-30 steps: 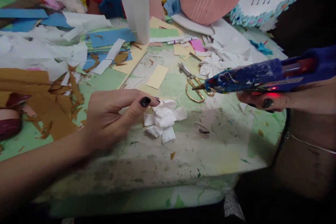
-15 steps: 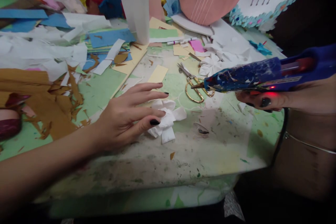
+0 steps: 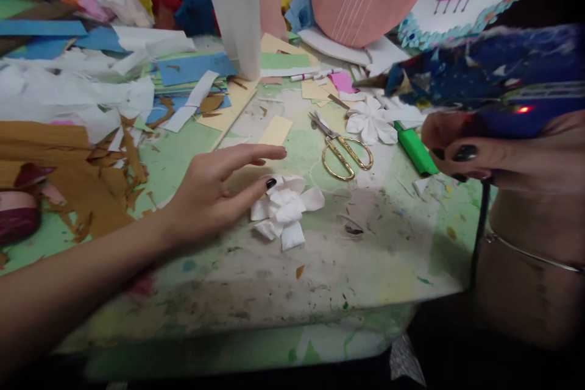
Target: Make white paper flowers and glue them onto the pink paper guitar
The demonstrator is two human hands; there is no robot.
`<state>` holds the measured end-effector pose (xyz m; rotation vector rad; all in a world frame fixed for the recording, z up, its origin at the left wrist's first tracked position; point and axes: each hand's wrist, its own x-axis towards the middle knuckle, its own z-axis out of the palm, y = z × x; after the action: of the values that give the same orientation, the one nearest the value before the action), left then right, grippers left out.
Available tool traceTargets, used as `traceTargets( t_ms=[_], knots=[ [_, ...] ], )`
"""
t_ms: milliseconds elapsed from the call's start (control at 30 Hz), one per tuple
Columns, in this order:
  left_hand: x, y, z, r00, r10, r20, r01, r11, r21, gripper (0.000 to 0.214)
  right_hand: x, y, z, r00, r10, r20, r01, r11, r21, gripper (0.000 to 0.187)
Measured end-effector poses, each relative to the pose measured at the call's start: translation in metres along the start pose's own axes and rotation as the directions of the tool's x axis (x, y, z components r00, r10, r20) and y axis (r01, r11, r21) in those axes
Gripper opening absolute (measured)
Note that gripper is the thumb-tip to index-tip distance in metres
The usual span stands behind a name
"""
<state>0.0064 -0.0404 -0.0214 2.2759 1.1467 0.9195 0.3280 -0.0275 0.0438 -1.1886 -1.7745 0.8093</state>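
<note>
One white paper flower [image 3: 289,210] just beside the left fingers [image 3: 249,153]

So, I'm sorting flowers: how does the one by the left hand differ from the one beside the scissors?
The near flower has petals bunched at its middle; the far flower looks flatter. The left hand overlaps the near flower's edge; no hand covers the far flower. Both are white.

left hand [image 3: 214,192]: thumb [image 3: 247,198] and fingers [image 3: 256,153] parted | right hand [image 3: 487,155]: held higher, fingers curled closed
</note>
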Motion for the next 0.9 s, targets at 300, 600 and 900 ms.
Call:
traceTargets(
  t_ms=[300, 600, 900],
  knots=[
    [0.015, -0.004, 0.008, 0.962, -0.202, 0.185, 0.244, 0.939, -0.243, 0.016, 0.008, -0.010, 0.040, 0.999, 0.006, -0.034, -0.004, 0.999, 0.049, 0.027],
    [0.013, 0.000, 0.007, 0.962, -0.273, -0.008, 0.271, 0.955, -0.118, 0.010, 0.006, 0.007, 0.073, 0.953, 0.227, 0.200, -0.229, 0.973, -0.012, 0.026],
    [0.005, 0.010, -0.001, 0.982, -0.168, -0.082, 0.178, 0.974, 0.141, 0.008, 0.004, 0.020, 0.084, 0.972, 0.108, 0.210, -0.098, 0.993, -0.060, 0.026]
  ],
)
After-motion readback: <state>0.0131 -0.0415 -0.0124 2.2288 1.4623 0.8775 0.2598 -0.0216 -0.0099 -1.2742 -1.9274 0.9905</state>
